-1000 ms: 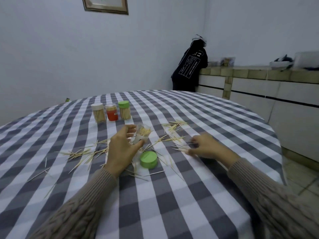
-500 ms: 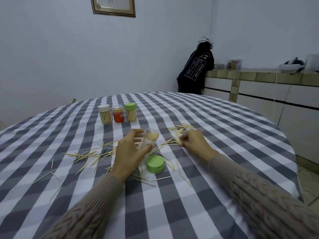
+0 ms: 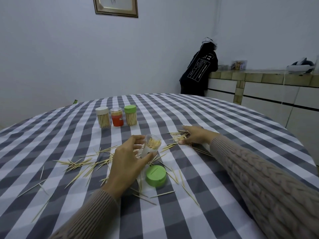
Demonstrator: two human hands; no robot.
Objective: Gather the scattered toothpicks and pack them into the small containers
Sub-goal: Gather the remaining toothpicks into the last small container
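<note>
My left hand point(image 3: 126, 161) grips a small clear container point(image 3: 149, 147), tilted to the right and partly filled with toothpicks. Its green lid point(image 3: 155, 175) lies on the checked tablecloth point(image 3: 224, 121) just below. My right hand point(image 3: 196, 136) lies flat, fingers spread, on a pile of toothpicks point(image 3: 177, 136) to the right of the container. More scattered toothpicks point(image 3: 81, 163) lie left of my left hand and around the lid. Three closed containers stand at the back: a white-lidded one point(image 3: 103, 117), an orange one point(image 3: 117, 117) and a green-lidded one point(image 3: 130, 115).
A person in a dark hooded top point(image 3: 200, 69) leans on a tiled counter point(image 3: 259, 78) at the back right. A framed picture point(image 3: 115, 6) hangs on the wall. The round table's edge curves away on the right.
My right hand has moved away from me and to the right, from the near toothpicks onto the farther pile, its fingers now spread. My left hand keeps hold of the container.
</note>
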